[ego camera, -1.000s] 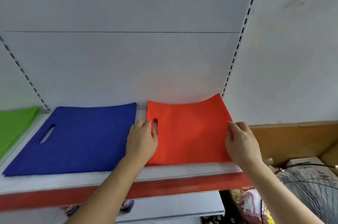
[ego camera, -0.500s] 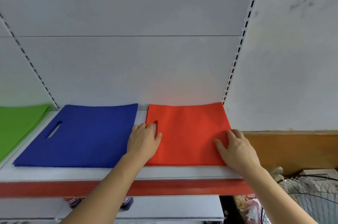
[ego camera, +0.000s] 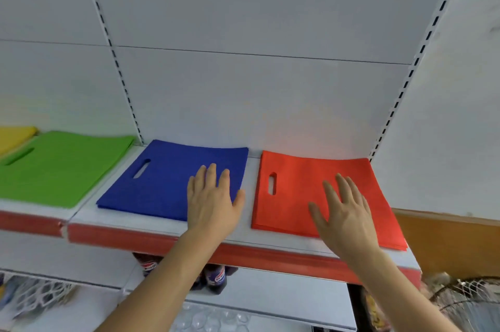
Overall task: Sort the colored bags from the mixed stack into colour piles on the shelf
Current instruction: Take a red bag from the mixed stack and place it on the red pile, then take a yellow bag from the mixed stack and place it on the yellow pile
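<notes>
Running across the view, the shelf (ego camera: 162, 226) carries four piles: green (ego camera: 59, 166) at 9 o'clock, yellow (ego camera: 13, 136) beyond it, blue (ego camera: 167, 182) at centre, red (ego camera: 311, 193) at 3 o'clock. Left hand (ego camera: 211, 201) lies flat and open-fingered over blue's right corner, right hand (ego camera: 343, 212) spread over red, neither grasping anything. I judge this the squaring-up step; next calls for fetching another bag from the mixed stack, which is out of view.

I'm standing in a shop: slotted shelving uprights (ego camera: 117, 63), a red-edged shelf (ego camera: 167, 241), soda bottles (ego camera: 216, 277) sitting below.
</notes>
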A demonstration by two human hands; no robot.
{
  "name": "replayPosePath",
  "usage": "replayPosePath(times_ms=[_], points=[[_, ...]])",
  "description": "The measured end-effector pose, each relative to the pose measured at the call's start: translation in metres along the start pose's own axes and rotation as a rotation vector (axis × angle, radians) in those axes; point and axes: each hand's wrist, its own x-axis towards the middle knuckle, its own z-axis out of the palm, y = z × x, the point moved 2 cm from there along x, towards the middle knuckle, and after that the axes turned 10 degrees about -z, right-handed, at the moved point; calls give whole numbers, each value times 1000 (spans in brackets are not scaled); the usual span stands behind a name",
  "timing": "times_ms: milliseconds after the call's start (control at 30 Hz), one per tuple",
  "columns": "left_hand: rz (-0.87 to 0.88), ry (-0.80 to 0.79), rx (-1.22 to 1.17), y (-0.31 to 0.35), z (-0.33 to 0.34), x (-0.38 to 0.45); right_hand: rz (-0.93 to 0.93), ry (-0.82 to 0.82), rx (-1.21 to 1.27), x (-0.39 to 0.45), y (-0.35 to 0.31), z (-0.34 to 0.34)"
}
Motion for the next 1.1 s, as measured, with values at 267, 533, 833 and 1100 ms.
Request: replayPosePath(times_ms=[267,533,833,1100], points=[[-148,58,48,-156,-55,-25,-230,-10,99,18,-189,9],[-366,90,90,-357,-101,-70,-465,-91,173,19,-395,43],[-604,147,101,-525,-127,-98,-733,-136,261,48,-595,89],[-773,212,172,-669,-155,-71,-885,-156,369,102,-766,126]])
